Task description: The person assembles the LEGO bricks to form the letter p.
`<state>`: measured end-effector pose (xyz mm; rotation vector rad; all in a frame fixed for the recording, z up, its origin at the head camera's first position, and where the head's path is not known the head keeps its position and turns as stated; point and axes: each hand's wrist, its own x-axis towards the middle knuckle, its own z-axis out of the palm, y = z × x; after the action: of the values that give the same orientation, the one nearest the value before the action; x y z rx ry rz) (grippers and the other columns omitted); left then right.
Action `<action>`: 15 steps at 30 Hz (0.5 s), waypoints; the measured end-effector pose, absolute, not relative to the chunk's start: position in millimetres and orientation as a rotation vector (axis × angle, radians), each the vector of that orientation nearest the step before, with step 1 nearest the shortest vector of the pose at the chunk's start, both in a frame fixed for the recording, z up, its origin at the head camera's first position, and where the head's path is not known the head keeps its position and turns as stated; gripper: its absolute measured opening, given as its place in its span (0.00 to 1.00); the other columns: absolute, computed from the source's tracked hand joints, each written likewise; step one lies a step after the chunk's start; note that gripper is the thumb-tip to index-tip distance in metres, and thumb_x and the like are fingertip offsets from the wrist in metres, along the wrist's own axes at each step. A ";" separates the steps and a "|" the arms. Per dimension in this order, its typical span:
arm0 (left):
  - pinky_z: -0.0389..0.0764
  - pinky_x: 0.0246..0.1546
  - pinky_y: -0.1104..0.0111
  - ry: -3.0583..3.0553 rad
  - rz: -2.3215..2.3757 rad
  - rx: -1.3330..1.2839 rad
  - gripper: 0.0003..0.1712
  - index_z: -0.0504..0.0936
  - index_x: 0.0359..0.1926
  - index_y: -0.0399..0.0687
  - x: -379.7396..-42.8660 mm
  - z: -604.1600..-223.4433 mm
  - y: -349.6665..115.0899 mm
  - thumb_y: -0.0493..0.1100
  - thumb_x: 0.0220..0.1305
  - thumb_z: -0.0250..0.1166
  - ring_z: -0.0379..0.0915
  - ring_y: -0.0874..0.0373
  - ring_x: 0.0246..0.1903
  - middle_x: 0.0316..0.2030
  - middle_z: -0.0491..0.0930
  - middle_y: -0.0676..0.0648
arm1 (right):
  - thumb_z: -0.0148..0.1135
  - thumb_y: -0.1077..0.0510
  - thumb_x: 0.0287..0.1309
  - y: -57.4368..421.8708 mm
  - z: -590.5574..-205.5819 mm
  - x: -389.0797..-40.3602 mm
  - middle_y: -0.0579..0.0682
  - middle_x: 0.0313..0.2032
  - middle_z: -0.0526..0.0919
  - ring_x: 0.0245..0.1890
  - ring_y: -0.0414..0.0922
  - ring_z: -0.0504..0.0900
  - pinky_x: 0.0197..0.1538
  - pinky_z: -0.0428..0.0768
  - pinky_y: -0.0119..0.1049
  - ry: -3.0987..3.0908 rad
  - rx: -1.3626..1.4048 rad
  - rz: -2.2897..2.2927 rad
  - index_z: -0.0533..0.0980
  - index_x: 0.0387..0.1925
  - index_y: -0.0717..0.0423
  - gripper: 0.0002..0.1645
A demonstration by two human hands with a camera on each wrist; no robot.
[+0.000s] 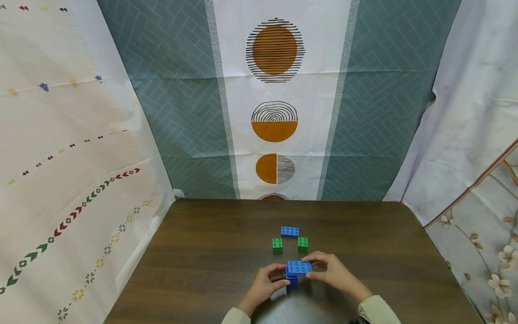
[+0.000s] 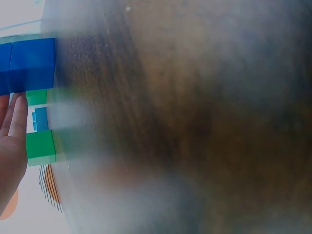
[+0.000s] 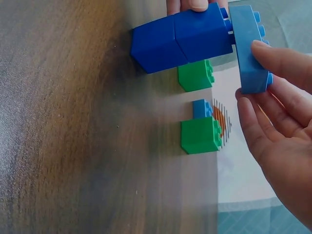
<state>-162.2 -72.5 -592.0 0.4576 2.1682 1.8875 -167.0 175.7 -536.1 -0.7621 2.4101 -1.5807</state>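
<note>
Two dark blue bricks stacked one on the other [image 3: 180, 41] stand upright on the wooden table in front of me. My left hand [image 1: 264, 284] grips this stack from its left side, thumb in front and fingers behind. Between thumb and fingers, my right hand [image 1: 333, 273] pinches the right end of a lighter blue eight-stud brick [image 3: 247, 53]. That brick lies over the top of the stack, its free end above the studs. A thin gap with studs in it shows between them in the right wrist view, the brick slightly tilted.
Beyond the hands, a left green brick [image 1: 277, 246] and a right green brick [image 1: 302, 245] sit apart on the brown table [image 1: 202, 252]. Farther back lies another blue eight-stud brick [image 1: 289, 232]. A patterned cloth [image 1: 275, 112] hangs behind the table's far edge.
</note>
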 end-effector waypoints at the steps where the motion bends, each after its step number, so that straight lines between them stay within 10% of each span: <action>1: 0.81 0.47 0.66 2.167 1.889 0.457 0.20 0.80 0.51 0.38 -162.3 -592.1 -72.4 0.33 0.56 0.70 0.79 0.52 0.47 0.47 0.81 0.40 | 0.69 0.59 0.56 175.1 -536.8 -167.1 0.55 0.47 0.81 0.44 0.48 0.81 0.47 0.82 0.37 2.408 -0.770 -1.582 0.79 0.50 0.60 0.20; 15: 0.81 0.47 0.66 2.170 1.880 0.426 0.19 0.80 0.50 0.38 -162.5 -591.5 -71.8 0.32 0.56 0.70 0.79 0.53 0.47 0.46 0.82 0.42 | 0.67 0.60 0.58 170.8 -540.6 -168.0 0.64 0.52 0.78 0.49 0.46 0.80 0.52 0.80 0.39 2.236 -0.709 -1.638 0.74 0.54 0.67 0.25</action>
<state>-162.5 -71.8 -591.5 0.4258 2.1700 1.8799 -168.0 170.8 -540.6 -0.7087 2.2364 -1.6379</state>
